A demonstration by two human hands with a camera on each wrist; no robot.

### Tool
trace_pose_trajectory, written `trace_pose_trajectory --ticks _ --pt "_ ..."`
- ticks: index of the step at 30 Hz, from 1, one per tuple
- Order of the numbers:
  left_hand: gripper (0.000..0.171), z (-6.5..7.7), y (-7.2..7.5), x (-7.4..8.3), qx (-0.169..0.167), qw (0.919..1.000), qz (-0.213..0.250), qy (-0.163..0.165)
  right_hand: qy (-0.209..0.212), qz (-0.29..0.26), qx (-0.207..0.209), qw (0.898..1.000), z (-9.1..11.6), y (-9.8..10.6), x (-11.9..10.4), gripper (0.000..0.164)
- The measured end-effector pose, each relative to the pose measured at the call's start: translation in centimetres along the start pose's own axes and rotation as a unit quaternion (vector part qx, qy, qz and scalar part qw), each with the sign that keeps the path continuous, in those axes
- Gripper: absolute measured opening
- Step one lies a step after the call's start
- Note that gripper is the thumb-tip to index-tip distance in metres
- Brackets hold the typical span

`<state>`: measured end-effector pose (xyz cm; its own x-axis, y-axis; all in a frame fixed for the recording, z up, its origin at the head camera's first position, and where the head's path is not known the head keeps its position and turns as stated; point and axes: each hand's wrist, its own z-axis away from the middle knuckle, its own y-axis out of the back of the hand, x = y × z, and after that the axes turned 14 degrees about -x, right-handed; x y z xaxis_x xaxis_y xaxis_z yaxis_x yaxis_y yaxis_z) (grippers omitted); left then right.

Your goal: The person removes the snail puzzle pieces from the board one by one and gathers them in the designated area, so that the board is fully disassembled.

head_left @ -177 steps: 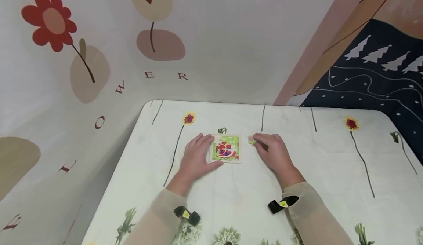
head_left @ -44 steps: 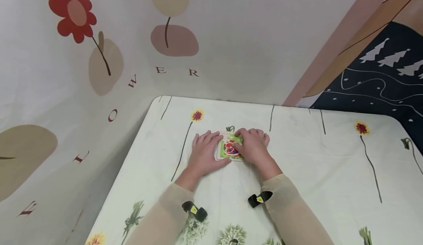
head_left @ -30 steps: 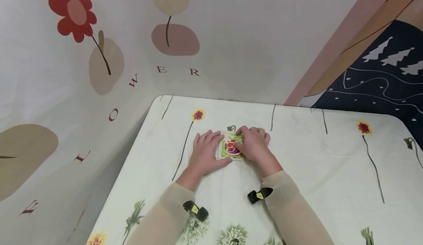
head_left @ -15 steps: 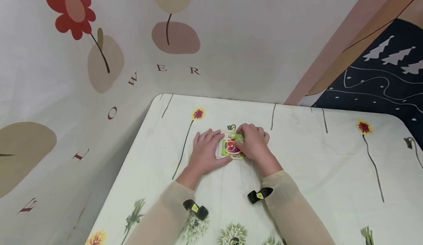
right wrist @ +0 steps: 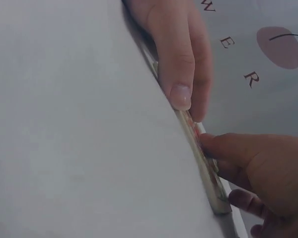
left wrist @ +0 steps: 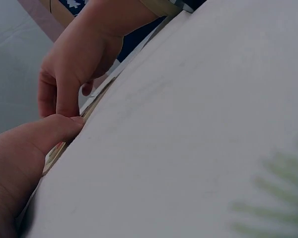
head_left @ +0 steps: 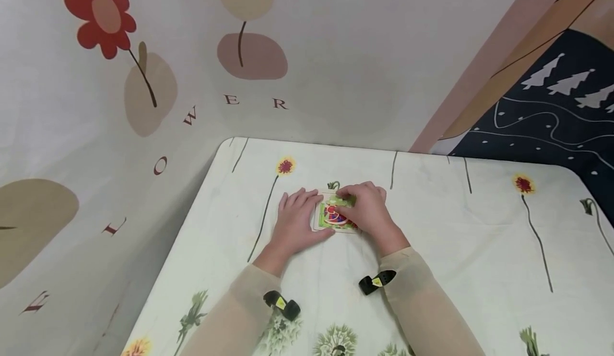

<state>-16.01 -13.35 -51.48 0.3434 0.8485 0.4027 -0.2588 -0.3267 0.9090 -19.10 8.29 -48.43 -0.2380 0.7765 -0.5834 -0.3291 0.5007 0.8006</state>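
Observation:
A small square jigsaw puzzle board (head_left: 317, 220) with a wooden rim lies on the table, showing a green picture with a red and purple figure. My left hand (head_left: 296, 221) rests along its left side, fingers spread at the upper left corner and thumb on the near edge. Over the board's right part, my right hand (head_left: 371, 212) pinches a green puzzle piece (head_left: 346, 200) between thumb and fingers, pressed low against the picture. Its fingers hide much of that piece. In the right wrist view the board (right wrist: 207, 171) shows edge-on beside both hands.
A white flower-printed cloth (head_left: 455, 249) covers the table. Behind the table's far edge hangs a pale printed curtain (head_left: 355, 89), with a dark panel of white trees (head_left: 537, 105) at the right. Black wrist cameras (head_left: 282, 305) sit on both sleeves.
Earlier the right hand held the green piece beside the board; it has moved left onto the board. Lately its fingertips have shifted slightly left. The left hand stays in place.

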Motion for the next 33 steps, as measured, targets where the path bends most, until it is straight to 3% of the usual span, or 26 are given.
trace_pose_trajectory --ticks 6,10,17,23,33 --pt "0.088 -0.1 -0.1 0.0 -0.004 1.0 -0.001 0.0 0.067 0.064 0.041 0.995 0.1 -0.3 1.2 0.028" --pt "0.087 -0.1 -0.2 0.1 -0.006 1.0 -0.005 0.0 0.094 0.081 0.038 0.992 0.2 -0.4 1.6 0.024" --pt "0.087 -0.1 0.1 0.1 -0.005 1.0 -0.005 0.002 0.117 0.084 0.013 0.989 0.1 -0.1 1.5 0.023" --pt "0.087 0.0 0.0 0.0 -0.001 1.0 -0.001 0.004 0.149 0.126 0.041 0.98 -0.2 -0.1 1.3 0.022" --pt "0.087 -0.1 -0.3 0.0 -0.008 0.9999 -0.002 -0.005 0.156 0.122 0.079 0.977 0.0 -0.7 1.4 0.017"
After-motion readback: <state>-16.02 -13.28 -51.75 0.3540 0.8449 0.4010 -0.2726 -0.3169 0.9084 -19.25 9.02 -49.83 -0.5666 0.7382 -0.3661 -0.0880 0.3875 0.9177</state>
